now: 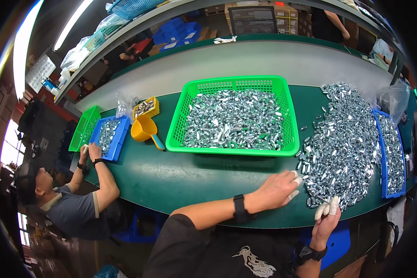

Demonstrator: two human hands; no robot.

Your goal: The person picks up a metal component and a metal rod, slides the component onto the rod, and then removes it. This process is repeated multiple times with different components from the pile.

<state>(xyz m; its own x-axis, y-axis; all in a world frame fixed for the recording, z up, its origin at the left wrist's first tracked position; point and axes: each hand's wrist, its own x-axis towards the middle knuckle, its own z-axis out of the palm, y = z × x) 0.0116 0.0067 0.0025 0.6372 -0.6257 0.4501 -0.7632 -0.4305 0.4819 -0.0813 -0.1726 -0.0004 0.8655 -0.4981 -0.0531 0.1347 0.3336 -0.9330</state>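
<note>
A large heap of small, shiny silver metal parts (340, 148) lies on the green table at my right. My left hand (274, 189), with white finger covers, is at the heap's left edge. Its fingers are bent together, and whatever they hold is too small to make out. At the near edge of the heap is my right hand (327, 220), also in white finger covers. Its fingertips close on a small metal part (326, 200). Farther back, a bright green basket (234, 150) holds many similar parts.
Right of the heap stands a blue tray (383, 160) of parts. Leftward are a yellow scoop (143, 128), a small yellow bin (156, 107), a blue tray (121, 134) and another green basket (81, 134). A co-worker (74, 204) handles something there. A shelf (120, 39) runs overhead.
</note>
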